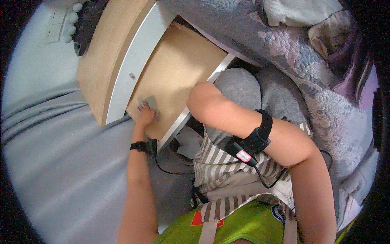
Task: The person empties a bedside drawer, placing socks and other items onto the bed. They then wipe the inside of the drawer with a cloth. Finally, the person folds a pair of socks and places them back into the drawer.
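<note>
My left hand reaches into a pulled-out wooden drawer, near its front left corner. Under its fingers is a blurred grey-green cloth, pressed flat on the drawer's bare bottom. Curled downward, my right hand is at the drawer's white front edge, close to my knee. Its fingers are turned away from view, so what it touches or holds is hidden. Black straps with small devices and cables sit on both forearms.
A pale wood cabinet with a white upper drawer front and small metal knob stands over the open drawer. Grey fabric spreads at left. A quilted floral bedcover hangs at right. Wall sockets are at upper left.
</note>
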The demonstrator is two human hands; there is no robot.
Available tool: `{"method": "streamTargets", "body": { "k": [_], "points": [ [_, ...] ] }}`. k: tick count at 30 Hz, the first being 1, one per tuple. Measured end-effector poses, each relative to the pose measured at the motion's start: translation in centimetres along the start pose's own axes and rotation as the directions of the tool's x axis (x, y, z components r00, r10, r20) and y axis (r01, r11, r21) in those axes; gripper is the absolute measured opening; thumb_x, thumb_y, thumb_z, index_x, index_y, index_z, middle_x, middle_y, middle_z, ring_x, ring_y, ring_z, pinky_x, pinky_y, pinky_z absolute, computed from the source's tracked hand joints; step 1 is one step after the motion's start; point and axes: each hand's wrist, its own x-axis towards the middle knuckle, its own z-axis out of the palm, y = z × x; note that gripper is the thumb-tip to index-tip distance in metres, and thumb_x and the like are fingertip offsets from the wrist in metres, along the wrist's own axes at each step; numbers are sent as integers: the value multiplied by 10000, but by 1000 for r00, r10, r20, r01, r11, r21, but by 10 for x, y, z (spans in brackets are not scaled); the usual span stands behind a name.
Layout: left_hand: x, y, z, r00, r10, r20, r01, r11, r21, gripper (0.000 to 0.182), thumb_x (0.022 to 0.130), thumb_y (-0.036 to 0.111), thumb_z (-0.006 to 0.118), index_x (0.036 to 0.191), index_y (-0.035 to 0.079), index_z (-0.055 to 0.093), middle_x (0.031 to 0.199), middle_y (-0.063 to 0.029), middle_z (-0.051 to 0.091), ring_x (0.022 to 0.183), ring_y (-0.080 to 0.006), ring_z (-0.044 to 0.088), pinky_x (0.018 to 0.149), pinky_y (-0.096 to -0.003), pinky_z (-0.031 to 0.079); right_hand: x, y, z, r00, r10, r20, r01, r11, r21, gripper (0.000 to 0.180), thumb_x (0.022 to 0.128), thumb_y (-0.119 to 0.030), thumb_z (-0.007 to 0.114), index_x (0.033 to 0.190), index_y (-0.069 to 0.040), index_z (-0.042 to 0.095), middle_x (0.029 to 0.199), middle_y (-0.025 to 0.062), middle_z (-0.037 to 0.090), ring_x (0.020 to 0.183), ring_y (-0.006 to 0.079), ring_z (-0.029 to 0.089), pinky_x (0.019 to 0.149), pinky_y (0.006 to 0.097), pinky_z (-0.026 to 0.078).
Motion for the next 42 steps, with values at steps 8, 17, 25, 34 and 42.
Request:
{"method": "streamTargets", "body": {
  "k": [8, 17, 25, 34, 42],
  "points": [
    [-72, 64, -21, 955, -15, 296, 143, 898, -416, 817, 856, 303, 533, 1427, 12, 26, 1413, -383, -12, 1344, -441, 120, 1087, -391, 226, 1, 0, 5, 999, -1, -49, -1, 999, -48, 146, 722, -133, 592, 784, -85, 716, 820, 102, 679, 806, 270, 649, 680, 365, 516],
    [-51, 51, 15, 990, -141, 23, 140, 924, -355, 812, 836, 271, 535, 1435, 35, 41, 1424, -367, -36, 1332, -498, 57, 1088, -465, 187, 1, -2, 7, 999, -16, -40, 13, 997, -72, 143, 722, -136, 591, 772, -86, 715, 833, 112, 679, 818, 272, 649, 677, 363, 517],
    [13, -9, -20, 973, -184, -140, 108, 899, -425, 788, 821, 229, 535, 1456, 149, 75, 1444, -336, 15, 1336, -486, 83, 1088, -477, 175, 7, 0, 9, 999, 21, -47, -20, 1000, 11, 128, 722, -105, 596, 782, -51, 695, 853, 113, 668, 854, 263, 637, 710, 353, 524],
    [44, -22, -67, 962, -252, -109, 161, 839, -520, 663, 902, 394, 457, 1449, 176, 152, 1435, -221, 269, 1343, -336, 238, 1085, -378, 213, 8, 0, 19, 996, 6, -92, -12, 998, -66, 154, 729, -109, 587, 842, -38, 665, 920, 91, 633, 912, 237, 587, 738, 326, 514],
    [40, -7, -40, 931, -62, -360, -39, 963, -267, 703, 899, 369, 471, 1451, 121, 115, 1461, -258, 143, 1369, -396, 85, 1112, -443, 107, 6, 2, 20, 993, 17, -115, -23, 998, -55, 149, 721, -105, 577, 824, -32, 656, 900, 97, 624, 912, 238, 577, 746, 328, 507]
  ]
}}
